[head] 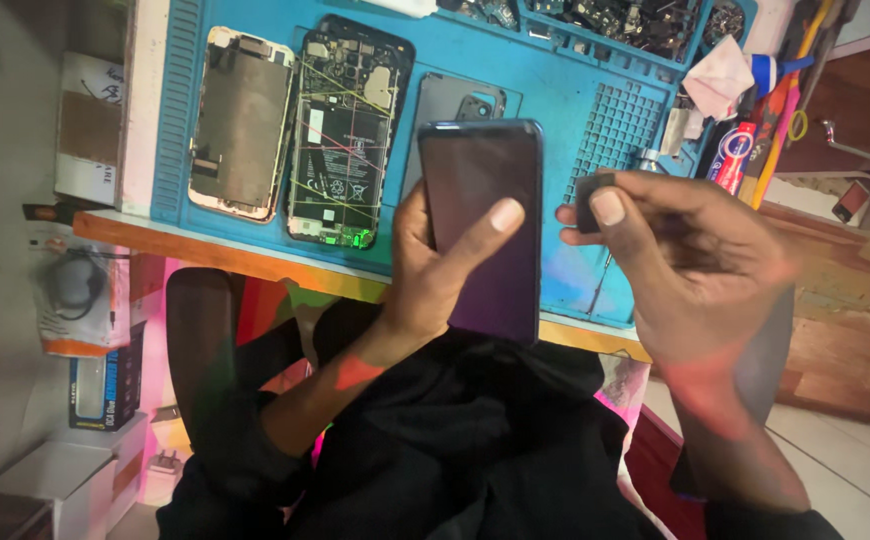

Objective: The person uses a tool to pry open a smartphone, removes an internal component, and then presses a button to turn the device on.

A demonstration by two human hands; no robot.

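head: left hand [433,262] grips phone [483,225], long axis upright

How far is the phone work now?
Done: two opened phones lie on the blue mat with their insides bare. In hand: left hand holds a dark phone; right hand pinches a small dark part. Left: that part is not yet on the phone.

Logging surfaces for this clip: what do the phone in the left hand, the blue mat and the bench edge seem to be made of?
Phone: glossy glass-like front, judging by its dark purple sheen. Blue mat: matte, probably silicone or rubber, with moulded grid pockets and raised ribs. Bench edge: looks like wood, orange-brown and smooth, though coloured light makes the finish uncertain.
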